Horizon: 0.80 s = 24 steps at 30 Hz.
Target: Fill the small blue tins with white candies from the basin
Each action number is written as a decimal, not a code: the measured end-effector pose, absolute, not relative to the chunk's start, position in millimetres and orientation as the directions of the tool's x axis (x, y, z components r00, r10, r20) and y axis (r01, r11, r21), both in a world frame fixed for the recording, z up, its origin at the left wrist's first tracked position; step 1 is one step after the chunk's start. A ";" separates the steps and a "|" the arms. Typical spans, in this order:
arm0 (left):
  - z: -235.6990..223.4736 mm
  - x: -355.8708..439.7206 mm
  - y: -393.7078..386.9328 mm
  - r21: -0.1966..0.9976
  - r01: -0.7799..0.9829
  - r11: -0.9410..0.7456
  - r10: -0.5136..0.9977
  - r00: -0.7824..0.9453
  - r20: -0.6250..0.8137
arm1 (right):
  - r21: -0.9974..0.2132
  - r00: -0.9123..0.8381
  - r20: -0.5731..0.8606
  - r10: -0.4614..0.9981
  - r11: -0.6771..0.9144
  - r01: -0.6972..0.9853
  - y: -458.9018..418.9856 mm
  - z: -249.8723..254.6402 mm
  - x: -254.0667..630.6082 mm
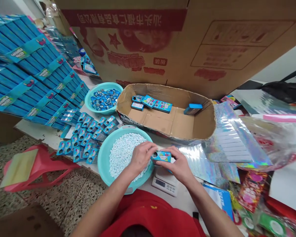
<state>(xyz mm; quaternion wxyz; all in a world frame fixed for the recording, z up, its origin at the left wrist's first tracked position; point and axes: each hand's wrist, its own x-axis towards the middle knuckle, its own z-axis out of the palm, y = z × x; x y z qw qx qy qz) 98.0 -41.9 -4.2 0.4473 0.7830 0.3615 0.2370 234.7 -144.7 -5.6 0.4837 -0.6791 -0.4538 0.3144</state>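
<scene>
My right hand (pixel 180 166) grips a small blue candy box (pixel 164 157) with a round hole near its left end, thumb in front and fingers behind. My left hand (pixel 142 157) is closed, its fingertips pressed together at the holed end of the box; what they pinch, if anything, is hidden. Beneath my left hand stands a turquoise basin (pixel 102 158) full of small white candies (pixel 122 153). Under the held box is a white digital scale (pixel 164 186), partly covered by my right hand.
Behind the scale, an open cardboard tray (pixel 185 126) contains several blue boxes. A turquoise bowl (pixel 87 100) holds shiny blue-silver pieces. Left of the basin are grouped small boxes (pixel 87 135), with tall stacks of packs (pixel 34 79) beyond. A large carton (pixel 175 56) stands behind; foil bags (pixel 227 141) lie right.
</scene>
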 end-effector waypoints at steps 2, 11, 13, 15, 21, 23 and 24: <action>-12.0 86.4 -31.3 0.823 0.464 -0.328 0.841 0.540 0.031 | -0.947 0.422 -0.022 0.906 -0.154 0.281 -150.9 -4.3 244.0; -51.3 76.2 -52.1 0.660 0.568 -0.493 0.658 0.739 -0.145 | -0.919 0.854 -0.077 0.514 -0.369 0.138 -218.6 -7.9 305.4; -53.9 101.7 -70.9 0.695 0.380 -0.610 0.476 0.877 -0.061 | -0.896 0.907 -0.096 0.410 -0.432 0.101 -231.6 -13.7 310.9; -58.4 125.6 -85.4 0.670 0.237 -0.703 0.266 0.962 -0.062 | -0.883 0.925 -0.088 0.369 -0.459 0.099 -241.6 -22.1 312.9; -75.3 144.2 -95.4 0.605 0.288 -0.742 0.159 0.953 -0.259 | -0.898 0.899 -0.130 0.419 -0.433 0.072 -249.0 -55.8 308.2; -76.3 137.5 -94.7 0.621 0.291 -0.728 0.174 0.954 -0.243 | -0.909 0.883 -0.114 0.455 -0.407 0.092 -241.5 -67.5 306.7; -75.5 133.6 -94.7 0.638 0.288 -0.714 0.174 0.956 -0.237 | -0.910 0.869 -0.084 0.487 -0.393 0.132 -235.6 -73.5 306.0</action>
